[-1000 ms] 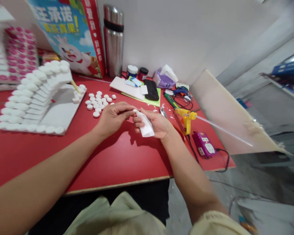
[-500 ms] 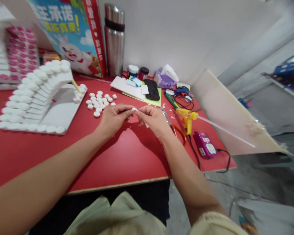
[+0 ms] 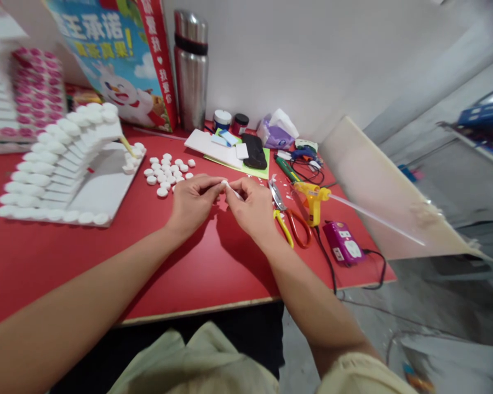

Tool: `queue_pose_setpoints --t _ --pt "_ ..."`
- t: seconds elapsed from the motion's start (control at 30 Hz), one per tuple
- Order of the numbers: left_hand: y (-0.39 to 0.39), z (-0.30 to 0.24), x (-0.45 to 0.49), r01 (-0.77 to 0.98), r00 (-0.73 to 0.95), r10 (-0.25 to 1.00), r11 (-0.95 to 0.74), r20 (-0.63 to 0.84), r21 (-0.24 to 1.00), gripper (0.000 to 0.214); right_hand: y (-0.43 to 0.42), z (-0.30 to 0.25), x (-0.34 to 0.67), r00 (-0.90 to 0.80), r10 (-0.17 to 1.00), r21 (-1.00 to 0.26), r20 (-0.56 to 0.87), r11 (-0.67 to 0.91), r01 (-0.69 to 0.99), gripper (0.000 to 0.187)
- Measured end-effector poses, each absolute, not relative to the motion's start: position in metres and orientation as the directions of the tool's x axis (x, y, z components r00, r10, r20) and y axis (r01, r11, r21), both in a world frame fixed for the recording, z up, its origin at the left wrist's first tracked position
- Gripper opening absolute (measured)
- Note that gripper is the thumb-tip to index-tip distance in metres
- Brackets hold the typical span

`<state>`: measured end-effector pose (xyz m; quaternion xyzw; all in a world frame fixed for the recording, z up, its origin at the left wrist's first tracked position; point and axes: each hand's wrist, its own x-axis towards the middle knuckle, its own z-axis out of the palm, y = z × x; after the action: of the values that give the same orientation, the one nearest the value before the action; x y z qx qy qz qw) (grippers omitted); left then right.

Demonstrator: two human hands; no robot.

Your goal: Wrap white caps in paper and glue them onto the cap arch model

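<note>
Over the red table my left hand and my right hand meet fingertip to fingertip. Thumbs and forefingers of both are closed on a small white piece, mostly covered by the fingers; its exact kind cannot be made out. A narrow white edge also shows along my right thumb. Several round white pieces lie loose just beyond my left hand. Farther left stands a white stair-like model, its edges lined with similar round pieces. Beside my right hand rests a cutting tool with red and yellow handles.
On the right are a yellow glue gun with a long clear stick, a purple power box and cables. Along the back stand a steel flask, small jars, a black phone-like object and a tissue pack.
My right hand has shifted slightly left and turned, uncovering more of the cutting tool and its yellow handle. A white edge now shows along the right thumb. Both hands still pinch the white piece.
</note>
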<state>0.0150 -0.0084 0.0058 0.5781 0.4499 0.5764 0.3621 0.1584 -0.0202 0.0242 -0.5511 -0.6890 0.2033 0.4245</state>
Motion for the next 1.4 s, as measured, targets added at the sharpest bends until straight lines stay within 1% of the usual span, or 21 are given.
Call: queue_pose_setpoints --t 0.07,0.17,0.3,0.4,0.47,0.53,0.7,0.87,0.97,1.1,1.2,1.27,1.33,1.4 --pt "-0.008 0.005 0.014 0.144 -0.07 0.914 -0.388 0.4 0.91 0.012 -0.021 0.024 0.159 -0.06 0.939 -0.779 0.338 0.315 0.542 0.022" --pt "-0.007 0.003 0.012 0.212 -0.064 0.869 -0.469 0.491 0.857 0.013 -0.019 0.022 0.16 -0.054 0.95 -0.822 0.309 0.295 0.487 0.024" --pt "-0.009 -0.003 0.013 0.293 -0.001 0.799 -0.575 0.601 0.764 0.018 -0.017 0.02 0.161 -0.043 0.957 -0.852 0.287 0.275 0.445 0.026" --pt "-0.011 -0.006 0.015 0.33 0.05 0.766 -0.619 0.641 0.713 0.022 -0.017 0.022 0.162 -0.024 0.962 -0.865 0.274 0.257 0.432 0.024" --pt "-0.012 -0.005 0.015 0.317 0.057 0.763 -0.625 0.644 0.713 0.021 -0.016 0.023 0.164 -0.016 0.964 -0.871 0.267 0.248 0.423 0.023" --pt "-0.012 -0.005 0.014 0.272 0.042 0.778 -0.612 0.627 0.742 0.019 -0.015 0.023 0.166 -0.037 0.964 -0.883 0.262 0.255 0.394 0.021" --pt "-0.01 -0.006 0.012 0.157 -0.007 0.829 -0.551 0.559 0.819 0.013 -0.011 0.02 0.171 -0.17 0.957 -0.903 0.237 0.281 0.325 0.023" --pt "-0.01 -0.005 0.01 0.133 0.005 0.86 -0.507 0.511 0.852 0.011 -0.011 0.022 0.173 -0.174 0.953 -0.889 0.246 0.294 0.352 0.022" --pt "-0.01 0.001 0.006 0.132 0.029 0.895 -0.445 0.445 0.886 0.01 -0.012 0.025 0.175 -0.192 0.953 -0.875 0.236 0.294 0.384 0.02" --pt "-0.005 0.008 0.0 0.064 0.127 0.942 -0.322 0.312 0.945 0.012 -0.01 0.026 0.179 -0.256 0.945 -0.895 0.206 0.288 0.342 0.019" --pt "-0.002 0.008 -0.001 0.041 0.155 0.937 -0.324 0.314 0.945 0.014 -0.009 0.025 0.178 -0.249 0.954 -0.932 0.165 0.234 0.277 0.02" --pt "-0.002 0.008 0.001 0.021 0.135 0.94 -0.319 0.314 0.947 0.012 -0.008 0.024 0.176 -0.218 0.971 -0.966 0.103 0.15 0.212 0.019" --pt "-0.004 0.009 0.004 0.005 0.112 0.958 -0.267 0.265 0.964 0.011 -0.007 0.024 0.174 -0.18 0.984 -0.985 0.013 0.044 0.164 0.018" --pt "-0.007 0.012 0.006 0.002 0.106 0.976 -0.191 0.19 0.981 0.01 -0.007 0.025 0.175 -0.15 0.988 -0.987 -0.044 -0.02 0.158 0.019"
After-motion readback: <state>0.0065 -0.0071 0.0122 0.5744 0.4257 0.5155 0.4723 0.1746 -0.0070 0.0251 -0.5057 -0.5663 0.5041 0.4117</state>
